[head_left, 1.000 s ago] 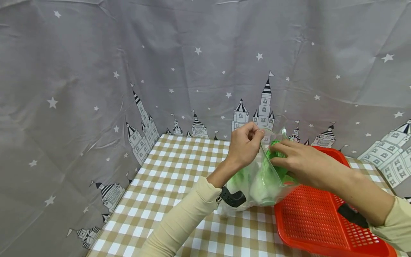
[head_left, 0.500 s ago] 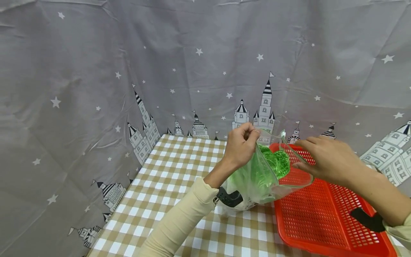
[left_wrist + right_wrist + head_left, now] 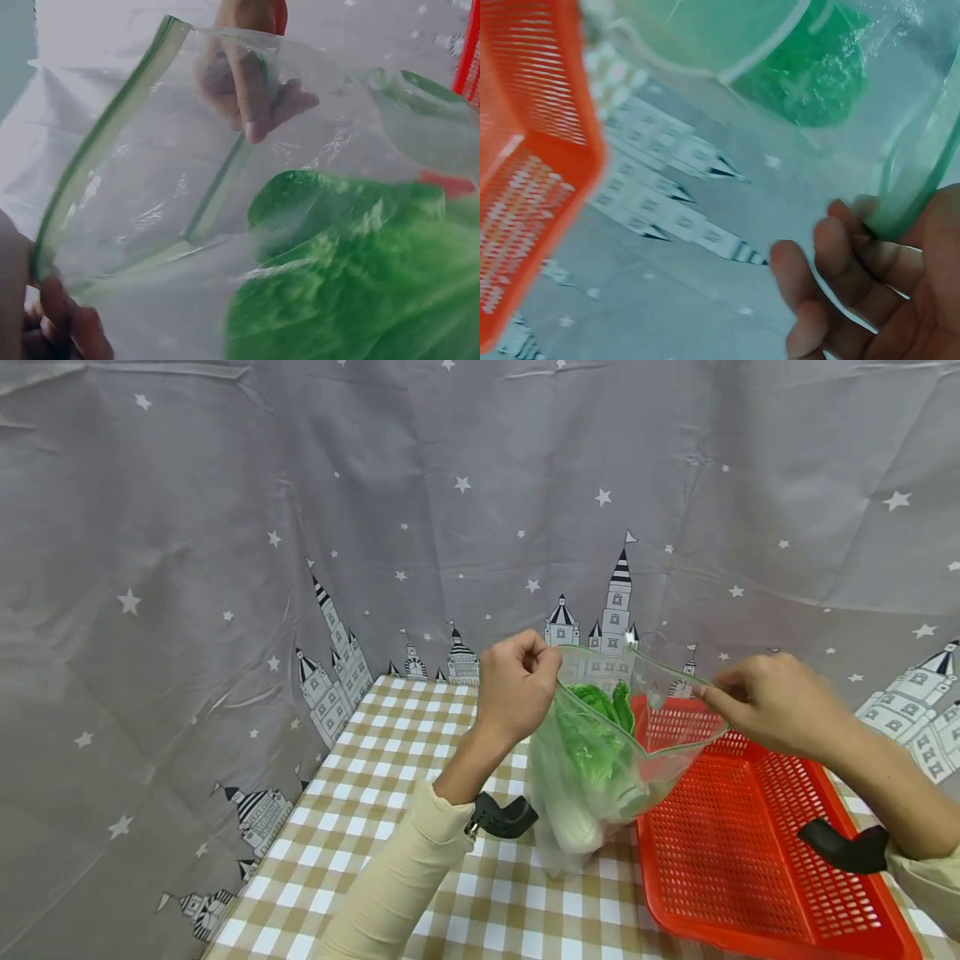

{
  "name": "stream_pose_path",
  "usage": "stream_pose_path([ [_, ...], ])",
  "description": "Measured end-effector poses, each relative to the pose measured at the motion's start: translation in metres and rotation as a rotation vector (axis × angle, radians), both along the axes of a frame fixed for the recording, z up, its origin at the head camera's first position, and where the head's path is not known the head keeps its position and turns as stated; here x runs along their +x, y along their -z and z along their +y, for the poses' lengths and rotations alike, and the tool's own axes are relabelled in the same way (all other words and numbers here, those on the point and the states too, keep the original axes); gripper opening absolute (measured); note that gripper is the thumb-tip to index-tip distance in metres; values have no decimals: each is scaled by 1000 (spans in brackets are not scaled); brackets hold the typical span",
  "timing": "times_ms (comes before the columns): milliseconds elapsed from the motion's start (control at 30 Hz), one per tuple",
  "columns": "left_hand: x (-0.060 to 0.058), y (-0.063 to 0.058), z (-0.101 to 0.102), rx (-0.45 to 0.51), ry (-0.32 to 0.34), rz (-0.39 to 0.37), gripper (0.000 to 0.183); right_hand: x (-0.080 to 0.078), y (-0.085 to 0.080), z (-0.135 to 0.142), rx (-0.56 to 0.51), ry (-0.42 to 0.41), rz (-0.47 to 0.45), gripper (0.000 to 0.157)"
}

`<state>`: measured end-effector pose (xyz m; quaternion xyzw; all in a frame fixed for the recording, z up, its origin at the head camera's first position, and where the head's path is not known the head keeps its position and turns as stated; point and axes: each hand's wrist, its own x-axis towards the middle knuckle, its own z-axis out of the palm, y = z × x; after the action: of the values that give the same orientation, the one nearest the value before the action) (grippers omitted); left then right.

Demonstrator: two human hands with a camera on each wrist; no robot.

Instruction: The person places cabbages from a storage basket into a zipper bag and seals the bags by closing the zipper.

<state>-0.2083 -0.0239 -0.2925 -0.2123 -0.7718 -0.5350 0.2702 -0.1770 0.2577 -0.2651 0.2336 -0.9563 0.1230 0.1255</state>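
A clear zip bag (image 3: 558, 827) with a green-edged mouth is held up between both hands. My left hand (image 3: 517, 685) pinches one side of its rim, curled fingers and thumb together. On the opposite side, my right hand (image 3: 772, 702) grips the rim between thumb and fingers; the right wrist view shows the green strip running into that hand (image 3: 877, 285). The mouth stands wide apart, a white slider (image 3: 630, 637) at its far corner. Inside are leafy green vegetables (image 3: 592, 743) with pale stems, like bok choy, partly blurred by the plastic.
A red plastic basket (image 3: 720, 852) with perforated walls and a divider sits on the right, partly under the bag. A brown-and-white checked cloth (image 3: 360, 827) covers the table. Behind hangs a grey curtain (image 3: 450, 510) printed with castles and stars.
My right hand has come out of the bag and moved right to take the rim. My left hand has shifted left. The bag's mouth is now spread wider and the vegetables have slid lower.
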Motion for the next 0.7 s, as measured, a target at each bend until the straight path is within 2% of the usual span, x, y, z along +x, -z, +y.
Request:
stream_pose_path([
  [100, 11, -7, -13, -72, -66, -7, 25, -5, -11, -6, -47, -6, 49, 25],
  [167, 19, -9, -18, -134, -79, -53, 26, -8, -13, -12, -63, -18, 45, 21],
  [267, 28, -8, -22, -204, -76, -142, 26, -6, -8, -23, -142, -26, 49, 14],
  [333, 31, -6, -23, -212, -64, -186, 26, 3, -1, -34, -234, -37, 120, 19],
  [433, 32, -2, -26, -182, -32, -221, 25, 28, 12, -56, -324, -33, 294, 33],
  [567, 33, 1, -30, -139, 22, -244, 25, 59, 30, -80, -287, -17, 504, 53],
  [633, 33, 2, -31, -126, 46, -251, 25, 67, 38, -87, -262, -12, 552, 62],
  [700, 34, 1, -33, -121, 67, -262, 25, 71, 42, -89, -264, -35, 567, 59],
])
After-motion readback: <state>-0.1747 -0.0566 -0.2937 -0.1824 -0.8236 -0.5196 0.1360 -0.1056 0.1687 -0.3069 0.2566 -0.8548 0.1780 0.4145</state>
